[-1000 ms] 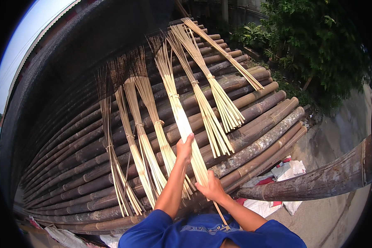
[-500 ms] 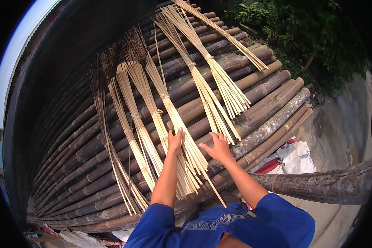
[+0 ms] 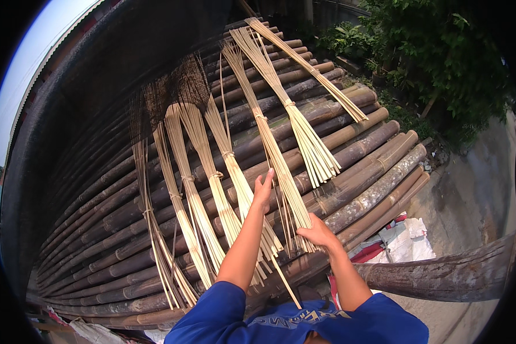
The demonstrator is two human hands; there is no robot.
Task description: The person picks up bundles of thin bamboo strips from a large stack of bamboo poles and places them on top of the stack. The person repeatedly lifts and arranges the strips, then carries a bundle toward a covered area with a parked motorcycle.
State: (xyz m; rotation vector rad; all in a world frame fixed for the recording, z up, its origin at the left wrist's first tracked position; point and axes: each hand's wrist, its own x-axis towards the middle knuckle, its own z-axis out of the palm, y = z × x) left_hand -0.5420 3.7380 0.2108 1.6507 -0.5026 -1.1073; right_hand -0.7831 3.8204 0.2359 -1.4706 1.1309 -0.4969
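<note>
A tied bundle of thin pale bamboo strips (image 3: 287,182) lies slanting over a stack of bamboo poles, its cut ends pointing toward me. My right hand (image 3: 321,234) closes on that bundle near its lower ends, thumb across the strips. Along its left side is my left hand (image 3: 262,194), thumb raised and apart from the fingers, which are partly hidden. Left of this hand, another bundle (image 3: 234,169) spreads its ends, one longer strip sticking out below. A fanned bundle (image 3: 309,143) rests to the right of the held one.
Several more tied bundles (image 3: 214,183) lie to the left, and a thinner one (image 3: 339,97) at the far right. Bamboo poles (image 3: 378,166) form a ridged, rounded surface. Dark netting (image 3: 183,80) shades the upper left. A thick curved log (image 3: 441,278) juts in at the right.
The bundle in my right hand has come toward me and left. My right hand has moved down and closed on its ends. My left hand has shifted right, beside that bundle.
</note>
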